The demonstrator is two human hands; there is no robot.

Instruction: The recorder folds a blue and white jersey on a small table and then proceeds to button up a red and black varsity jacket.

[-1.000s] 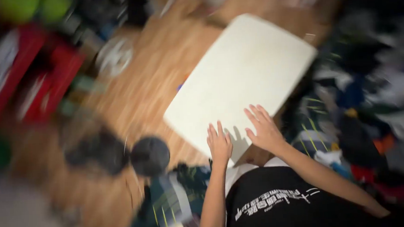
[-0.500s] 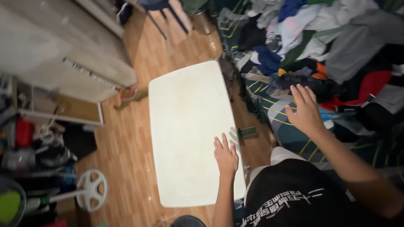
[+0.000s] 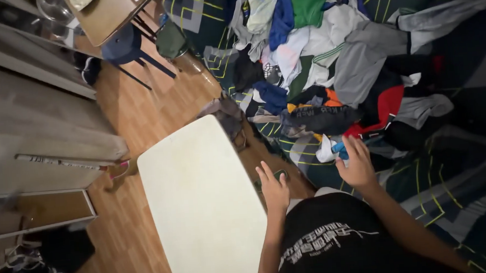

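Both hands are spread open and neither grips anything. The right hand (image 3: 358,166) hovers in the lower right of centre, fingers splayed and pointing up the frame, its fingertips right at the near edge of the clothes pile (image 3: 328,64); the closest pieces are a small white and blue garment (image 3: 329,148) just left of the fingers and a dark folded garment (image 3: 318,118) a little above it. Whether the fingertips actually touch cloth cannot be told. The left hand (image 3: 274,191) lies flat and open at the right edge of the white worktop (image 3: 196,207), which runs from the centre down to the bottom edge; a small dark green object (image 3: 279,175) shows just past its fingers.

As a judgement, picking one piece cleanly from such a tangle calls for pinching a single layer at a visible edge or collar and lifting straight up, so neighbouring sleeves do not drag along; the free hand can hold the heap down.

Further out, the pile fills the upper right, with grey, white, red, blue and green items heaped on a dark bedcover with yellow lines (image 3: 454,185). A wooden floor (image 3: 140,114) runs along the left of the worktop, with a blue stool (image 3: 122,45) in the upper left and a grey cabinet (image 3: 23,133) at the left edge.
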